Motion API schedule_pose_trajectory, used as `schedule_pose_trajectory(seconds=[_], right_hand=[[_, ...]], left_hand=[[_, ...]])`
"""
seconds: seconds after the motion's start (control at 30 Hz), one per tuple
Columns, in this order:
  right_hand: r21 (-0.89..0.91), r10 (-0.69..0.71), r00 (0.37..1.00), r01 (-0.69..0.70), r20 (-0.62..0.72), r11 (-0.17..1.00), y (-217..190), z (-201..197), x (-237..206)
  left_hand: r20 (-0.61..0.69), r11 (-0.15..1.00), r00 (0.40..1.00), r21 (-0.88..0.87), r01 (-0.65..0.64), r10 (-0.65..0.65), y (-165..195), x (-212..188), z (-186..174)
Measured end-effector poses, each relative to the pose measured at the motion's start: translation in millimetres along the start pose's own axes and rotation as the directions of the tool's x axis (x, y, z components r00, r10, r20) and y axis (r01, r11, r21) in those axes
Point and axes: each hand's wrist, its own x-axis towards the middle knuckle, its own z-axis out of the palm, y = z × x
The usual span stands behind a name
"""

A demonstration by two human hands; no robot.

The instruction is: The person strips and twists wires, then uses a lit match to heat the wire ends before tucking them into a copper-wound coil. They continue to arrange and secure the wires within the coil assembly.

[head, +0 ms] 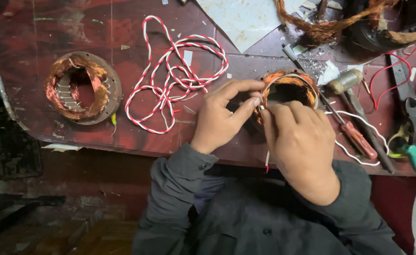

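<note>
Right hand (302,146): nearest the camera, back of hand up, fingers curled together at the near rim of a copper-wound stator (288,87); fingertips appear pinched on a thin white sleeve (283,78) that arcs over the winding. Exact grip is partly hidden by the knuckles.

Left hand (222,115): comes in from the left, thumb and forefinger closed toward each other at the stator's left edge, touching the winding and meeting the right fingertips. What lies between the pads cannot be told.

The stator sits on the red workbench (137,141), near its front edge, just beyond both hands.

Right of it: a red-handled screwdriver (354,137), a small hammer (347,82), green-handled pliers (413,151), loose white wire (359,123).

Left: a tangle of red-and-white twisted wire (175,71), well apart from the hands; further left, a second stator (82,87) lying flat.

Far edge: bundles of stripped copper wire (321,26) and a pale sheet (246,19).
</note>
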Motion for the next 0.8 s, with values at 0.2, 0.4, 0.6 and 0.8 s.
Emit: schedule_pose_trajectory(seconds=[0.2, 0.4, 0.6, 0.8], right_hand=[[-0.017, -0.039, 0.995, 0.041, 0.091, 0.999, 2.0, -9.7, 3.5], [-0.009, 0.027, 0.996, -0.026, 0.086, 1.000, -1.1, -9.6, 5.7], [0.032, -0.006, 0.998, 0.004, 0.063, 0.999, -1.4, -11.1, -0.6], [0.014, 0.002, 0.991, -0.004, 0.135, 1.000, 2.2, -8.6, -0.1]], left_hand=[[-0.004, 0.998, 0.999, 0.047, -0.035, 0.036, 2.2, -2.4, 1.1], [0.007, 0.996, 0.997, 0.054, -0.078, 0.078, 5.6, -4.5, 1.8], [0.026, 0.990, 0.991, 0.060, -0.132, 0.130, 4.2, -6.9, 3.2], [0.029, 0.988, 0.989, 0.048, -0.144, 0.142, 1.2, -6.7, 5.8]])
